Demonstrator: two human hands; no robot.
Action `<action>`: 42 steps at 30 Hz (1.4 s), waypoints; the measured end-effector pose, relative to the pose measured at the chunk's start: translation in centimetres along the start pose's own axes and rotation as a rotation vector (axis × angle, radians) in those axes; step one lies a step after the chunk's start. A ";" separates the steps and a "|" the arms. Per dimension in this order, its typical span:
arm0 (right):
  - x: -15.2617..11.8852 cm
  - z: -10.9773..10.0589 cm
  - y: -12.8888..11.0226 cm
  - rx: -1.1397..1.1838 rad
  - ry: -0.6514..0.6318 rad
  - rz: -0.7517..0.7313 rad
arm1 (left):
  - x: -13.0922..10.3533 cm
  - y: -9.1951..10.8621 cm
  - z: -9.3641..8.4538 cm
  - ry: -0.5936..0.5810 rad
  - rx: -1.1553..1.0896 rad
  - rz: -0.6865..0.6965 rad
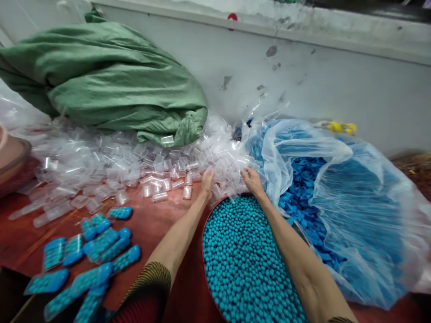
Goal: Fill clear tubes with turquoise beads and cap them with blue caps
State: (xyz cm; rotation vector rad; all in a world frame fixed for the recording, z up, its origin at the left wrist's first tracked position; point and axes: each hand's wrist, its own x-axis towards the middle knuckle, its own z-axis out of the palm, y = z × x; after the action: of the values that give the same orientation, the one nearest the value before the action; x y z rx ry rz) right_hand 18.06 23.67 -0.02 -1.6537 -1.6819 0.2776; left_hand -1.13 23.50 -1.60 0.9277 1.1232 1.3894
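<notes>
My left hand (208, 183) reaches forward beside the loose clear plastic containers (229, 163). My right hand (252, 180) is at the pile's other side, fingers a little bent and apart. Both hands appear open, cupped around the containers between them; some fingertips are hidden or blurred. Below them, a round red tub (204, 251) is full of small teal balls (242, 255). A few clear containers lean over its far rim. My right forearm crosses above the tub's right side.
Several ball-filled containers with blue caps (97, 244) lie at left. A green cloth sack (128, 85) rests on the clear pile. At right, an open translucent bag (363, 206) holds blue caps (303, 197). A pink basin (13, 161) stands far left; a wall runs behind.
</notes>
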 end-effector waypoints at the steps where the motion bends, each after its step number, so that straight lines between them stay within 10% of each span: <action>1: -0.1 0.0 0.0 0.015 -0.001 -0.003 | 0.1 0.3 0.7 -0.018 -0.004 0.003; 8: -2.7 -2.2 -0.4 0.207 0.029 0.027 | -2.2 1.4 4.7 -0.146 0.070 0.119; 19: -7.7 -5.8 0.4 0.187 -0.192 0.033 | -8.9 0.7 4.6 -0.449 0.635 0.414; 27: -11.3 -10.3 -1.6 0.079 0.027 0.022 | -13.9 4.2 1.6 -0.206 1.056 0.707; 33: -19.9 -12.7 -1.8 -0.064 -0.213 -0.094 | -19.7 3.3 0.0 -0.782 1.541 0.557; 37: -24.4 -10.8 -0.1 -0.130 -0.319 -0.190 | -19.4 1.9 0.7 -0.844 1.488 0.508; 42: -24.6 -10.2 -1.0 -0.009 -0.403 0.001 | -18.2 1.6 0.8 -0.896 0.971 0.136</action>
State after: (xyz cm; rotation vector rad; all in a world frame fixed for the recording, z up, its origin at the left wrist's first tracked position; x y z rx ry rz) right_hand 20.96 -2.83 -0.96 -1.6846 -1.9742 0.6401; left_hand 1.50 5.62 1.01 2.0693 0.9771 0.2990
